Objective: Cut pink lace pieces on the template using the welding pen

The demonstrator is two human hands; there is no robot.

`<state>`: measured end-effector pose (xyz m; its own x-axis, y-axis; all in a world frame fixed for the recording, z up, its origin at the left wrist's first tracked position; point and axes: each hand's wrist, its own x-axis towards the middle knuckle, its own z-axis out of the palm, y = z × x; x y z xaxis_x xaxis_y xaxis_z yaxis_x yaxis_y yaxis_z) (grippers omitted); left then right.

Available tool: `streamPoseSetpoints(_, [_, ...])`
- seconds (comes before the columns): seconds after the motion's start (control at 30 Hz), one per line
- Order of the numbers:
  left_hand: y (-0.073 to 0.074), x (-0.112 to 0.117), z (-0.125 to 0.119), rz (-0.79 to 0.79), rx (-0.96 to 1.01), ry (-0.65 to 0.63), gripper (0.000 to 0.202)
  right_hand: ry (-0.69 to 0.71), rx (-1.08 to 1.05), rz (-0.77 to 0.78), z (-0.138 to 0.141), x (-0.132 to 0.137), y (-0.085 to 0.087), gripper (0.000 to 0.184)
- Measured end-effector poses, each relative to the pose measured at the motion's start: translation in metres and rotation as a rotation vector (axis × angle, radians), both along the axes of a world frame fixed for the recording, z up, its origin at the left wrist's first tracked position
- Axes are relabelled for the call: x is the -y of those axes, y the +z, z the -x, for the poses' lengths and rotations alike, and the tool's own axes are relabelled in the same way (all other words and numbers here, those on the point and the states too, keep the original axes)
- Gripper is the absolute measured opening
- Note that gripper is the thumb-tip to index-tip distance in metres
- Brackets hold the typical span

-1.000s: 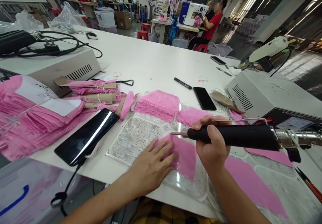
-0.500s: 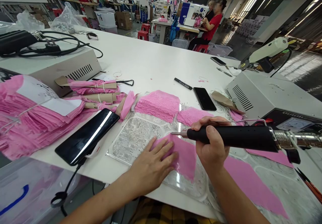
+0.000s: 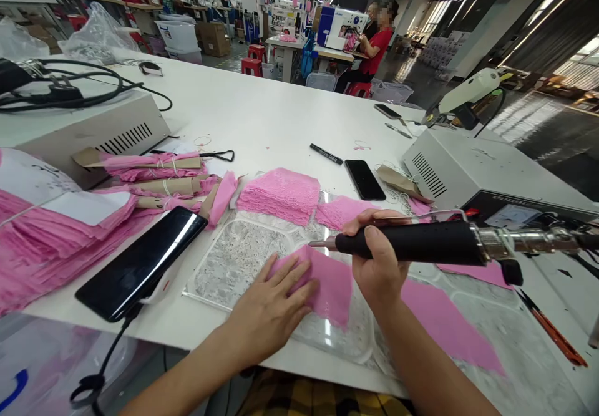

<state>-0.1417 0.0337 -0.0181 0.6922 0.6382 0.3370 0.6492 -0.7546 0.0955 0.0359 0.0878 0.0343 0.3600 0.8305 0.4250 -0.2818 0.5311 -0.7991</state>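
My left hand (image 3: 276, 304) lies flat, fingers spread, on a pink fabric piece (image 3: 327, 285) and holds it down on a clear plastic plate (image 3: 243, 247) with rounded corners. My right hand (image 3: 379, 260) is wrapped round a black handheld tool (image 3: 421, 241) with a thin metal tip and a cable behind. The tip is at the fabric's top edge, just beyond my left fingers; whether it touches I cannot tell. Behind the plate sit a thick stack of pink lace pieces (image 3: 281, 194) and a smaller pink stack (image 3: 344, 212). Another pink piece (image 3: 453, 325) lies right of my right forearm.
A phone (image 3: 140, 263) on a cable and tied pink bundles (image 3: 60, 235) are at left. A second phone (image 3: 365, 179) and a marker (image 3: 326, 154) lie farther back. Grey machine boxes (image 3: 468, 160) flank both sides. An orange-handled tool (image 3: 556, 335) lies right. A co-worker (image 3: 374, 48) sits behind.
The view has turned slightly right, so things appear shifted left. My hands, the tool and the fabric keep nearly the same places relative to each other.
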Motion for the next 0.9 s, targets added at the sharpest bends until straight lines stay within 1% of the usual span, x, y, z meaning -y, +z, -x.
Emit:
streamPoseSetpoints(0.1, [-0.003,0.000,0.001,-0.035,0.004,-0.007,0.035,-0.080,-0.030,0.000,-0.016,0.004,0.010,0.014])
streamPoseSetpoints(0.2, [-0.005,-0.001,0.001,-0.064,0.026,-0.014,0.034,-0.137,-0.022,0.047,-0.039,0.015,0.016,0.013])
streamPoseSetpoints(0.27, [-0.005,-0.002,0.002,-0.071,0.033,-0.019,0.034,-0.153,-0.002,0.079,-0.052,0.023,0.015,0.013])
streamPoseSetpoints(0.37, [-0.004,-0.002,0.003,-0.064,0.035,-0.032,0.035,-0.185,0.033,0.091,-0.065,0.033,0.008,0.013])
streamPoseSetpoints(0.47, [-0.001,-0.002,0.003,-0.067,0.049,-0.044,0.035,-0.201,0.023,0.088,-0.068,0.036,0.002,0.014])
streamPoseSetpoints(0.57, [0.002,-0.001,-0.002,-0.079,0.070,-0.072,0.033,-0.186,-0.003,0.077,-0.066,0.034,0.000,0.015])
streamPoseSetpoints(0.73, [0.004,-0.001,-0.013,-0.061,0.085,-0.129,0.031,-0.150,0.003,0.091,-0.069,0.035,0.000,0.015])
streamPoseSetpoints(0.9, [0.003,-0.003,-0.014,-0.017,0.040,-0.136,0.032,-0.201,0.018,0.094,-0.078,0.036,0.004,0.014])
